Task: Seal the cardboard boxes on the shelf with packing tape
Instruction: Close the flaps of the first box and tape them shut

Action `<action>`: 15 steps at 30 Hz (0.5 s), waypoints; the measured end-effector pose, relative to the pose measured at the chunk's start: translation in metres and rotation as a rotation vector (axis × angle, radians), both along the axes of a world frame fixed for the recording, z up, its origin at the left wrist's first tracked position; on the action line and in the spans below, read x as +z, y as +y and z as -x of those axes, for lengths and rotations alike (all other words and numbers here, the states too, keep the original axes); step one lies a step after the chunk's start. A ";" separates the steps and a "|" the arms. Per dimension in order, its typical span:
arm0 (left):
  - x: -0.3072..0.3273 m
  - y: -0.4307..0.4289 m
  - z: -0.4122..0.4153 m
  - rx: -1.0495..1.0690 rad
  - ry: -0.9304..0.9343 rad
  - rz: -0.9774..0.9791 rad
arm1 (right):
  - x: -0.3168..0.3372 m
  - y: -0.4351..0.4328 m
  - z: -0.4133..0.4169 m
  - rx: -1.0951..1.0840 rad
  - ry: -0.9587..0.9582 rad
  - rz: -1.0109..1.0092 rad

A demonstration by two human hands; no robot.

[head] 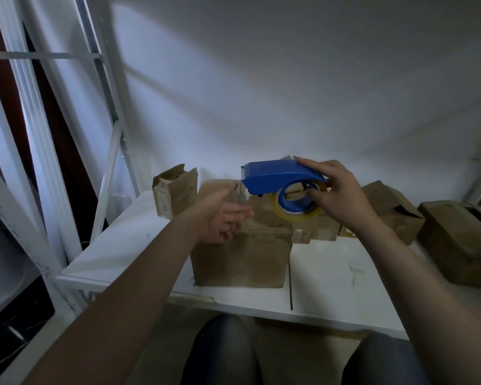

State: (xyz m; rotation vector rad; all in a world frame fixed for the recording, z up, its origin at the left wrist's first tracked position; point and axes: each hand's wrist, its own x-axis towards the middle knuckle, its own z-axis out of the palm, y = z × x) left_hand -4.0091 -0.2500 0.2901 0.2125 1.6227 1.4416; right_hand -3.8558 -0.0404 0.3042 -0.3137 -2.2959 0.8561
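A large brown cardboard box [242,259] stands at the front middle of the white shelf [331,276]. My right hand [336,193] grips a blue tape dispenser [275,176] with a roll of clear yellowish tape [286,212], holding it in the air above the box's top right. My left hand [222,215] lies with straight fingers against the box's upper left edge, palm turned up.
A small open box [172,190] stands at the back left. More brown boxes sit behind [322,226] and to the right [392,209], the biggest at the far right [461,243]. White frame posts [114,151] rise at left. My knees [220,354] are below the shelf.
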 end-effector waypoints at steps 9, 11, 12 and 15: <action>-0.001 0.000 -0.004 0.079 -0.039 -0.104 | -0.004 0.003 -0.003 0.038 -0.011 -0.019; -0.003 0.000 -0.002 0.100 -0.022 -0.088 | -0.006 0.004 -0.004 0.051 -0.009 -0.024; -0.003 -0.002 -0.002 0.100 0.005 -0.070 | -0.007 0.005 -0.004 0.059 -0.010 -0.033; -0.002 -0.008 0.001 0.085 0.163 0.025 | -0.015 0.004 -0.004 0.093 -0.048 -0.095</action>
